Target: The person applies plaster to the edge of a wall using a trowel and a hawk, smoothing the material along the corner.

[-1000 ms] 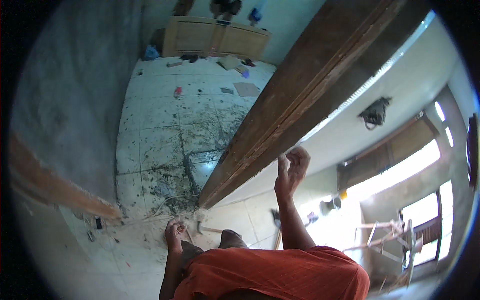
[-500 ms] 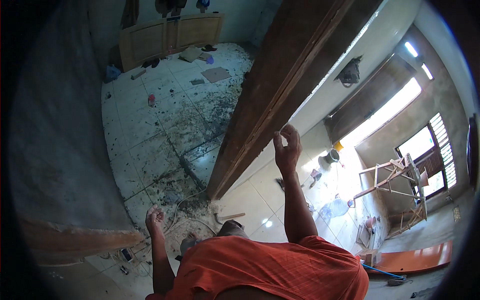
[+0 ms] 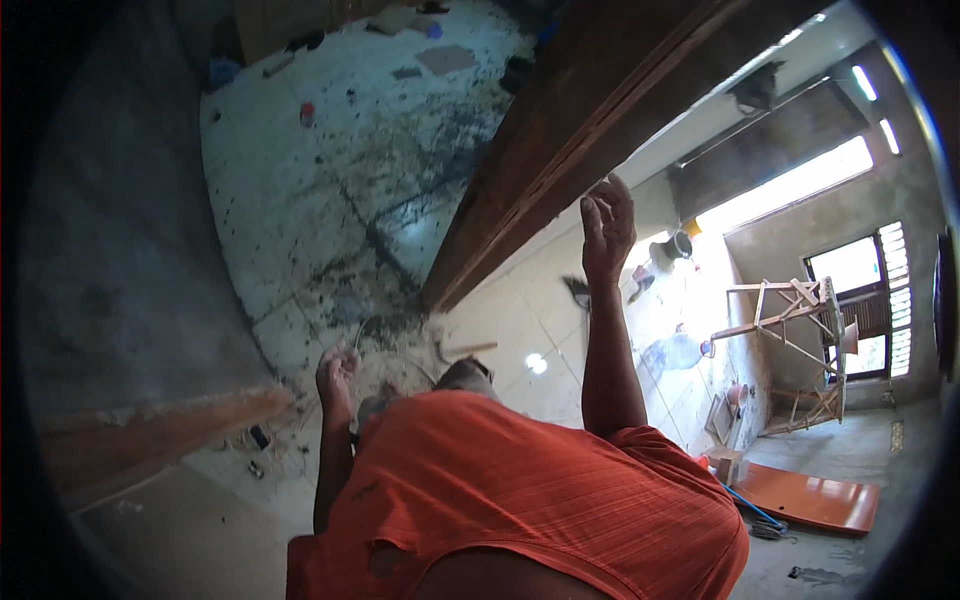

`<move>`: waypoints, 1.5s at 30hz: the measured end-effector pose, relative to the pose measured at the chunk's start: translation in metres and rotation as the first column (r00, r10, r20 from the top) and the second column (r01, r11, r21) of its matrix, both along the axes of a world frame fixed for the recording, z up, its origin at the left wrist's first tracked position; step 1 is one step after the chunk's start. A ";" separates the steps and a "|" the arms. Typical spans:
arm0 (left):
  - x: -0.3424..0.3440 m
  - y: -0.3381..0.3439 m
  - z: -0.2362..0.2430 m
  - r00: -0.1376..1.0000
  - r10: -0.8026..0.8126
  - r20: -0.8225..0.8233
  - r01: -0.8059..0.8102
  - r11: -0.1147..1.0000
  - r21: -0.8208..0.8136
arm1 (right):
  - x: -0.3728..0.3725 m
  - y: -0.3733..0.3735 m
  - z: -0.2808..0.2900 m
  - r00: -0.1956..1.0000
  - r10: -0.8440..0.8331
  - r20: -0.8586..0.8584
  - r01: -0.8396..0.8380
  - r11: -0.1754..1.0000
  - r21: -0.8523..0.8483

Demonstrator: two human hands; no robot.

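Observation:
My right hand (image 3: pixel 608 228) is raised beside the edge of a brown wooden door frame (image 3: pixel 530 170). Its thumb and fingers are bent together in a pinch at the frame's edge; what they hold, if anything, is too small to make out. Lower and to the left, my dusty left hand (image 3: pixel 338 370) hangs above the rubble-strewn floor, its fingers loosely curled and apart, with nothing seen in them. On the floor between my hands lies a hammer (image 3: pixel 468 349) with a wooden handle, near the foot of the frame.
Dirt and debris cover the tiles (image 3: pixel 350 200) of the room ahead. To the right stand a wooden trestle (image 3: pixel 780 320) and a dark bucket (image 3: pixel 678 245). An orange panel (image 3: pixel 800 495) lies at lower right. Another wooden frame piece (image 3: pixel 170 425) juts in from the left.
The view has tilted down and shifted. My right hand appears higher and further right, still by the frame edge. The left hand also appears higher in the picture.

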State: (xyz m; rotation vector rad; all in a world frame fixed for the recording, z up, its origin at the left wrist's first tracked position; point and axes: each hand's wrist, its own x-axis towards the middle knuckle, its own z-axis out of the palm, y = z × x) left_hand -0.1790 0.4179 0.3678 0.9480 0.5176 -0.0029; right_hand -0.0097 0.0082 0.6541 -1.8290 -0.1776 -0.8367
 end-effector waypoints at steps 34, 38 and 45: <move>-0.002 0.009 0.010 0.997 0.015 -0.081 -0.008 0.997 0.081 | 0.006 -0.019 -0.154 0.960 -0.153 -0.233 0.023 0.877 -0.481; 0.017 -0.015 -0.020 0.981 -0.002 -0.192 0.011 0.999 0.043 | -0.021 -0.014 -0.210 0.862 -0.124 -0.492 -0.106 0.905 -0.413; 0.077 -0.148 -0.106 0.884 -0.271 -0.380 0.179 0.949 -0.260 | -0.034 -0.006 -0.317 0.631 -0.194 -0.751 -0.205 0.892 -0.403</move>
